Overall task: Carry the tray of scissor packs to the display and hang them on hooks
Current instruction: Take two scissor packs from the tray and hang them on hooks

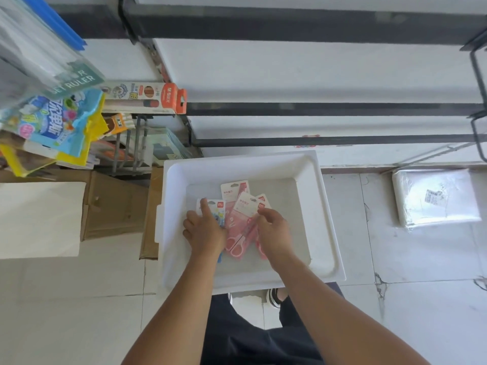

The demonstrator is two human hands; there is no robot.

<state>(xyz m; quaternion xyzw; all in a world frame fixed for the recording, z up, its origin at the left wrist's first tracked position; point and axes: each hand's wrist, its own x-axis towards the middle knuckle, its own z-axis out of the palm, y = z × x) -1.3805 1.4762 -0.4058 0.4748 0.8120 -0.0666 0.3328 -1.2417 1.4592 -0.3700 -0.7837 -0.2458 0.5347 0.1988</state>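
While over white tray, left hand pinned blue pack, right hand fingers loosely curled on pink packs at 12 o'clock; sorting step, lift next.

Both forearms were bare from the elbow down, with no sleeve, watch, ring or glove on the left hand or the right hand. The person wore dark, near-black trousers. One shoe showed below the tray edge, black with a white sole rim; its shape was partly hidden.
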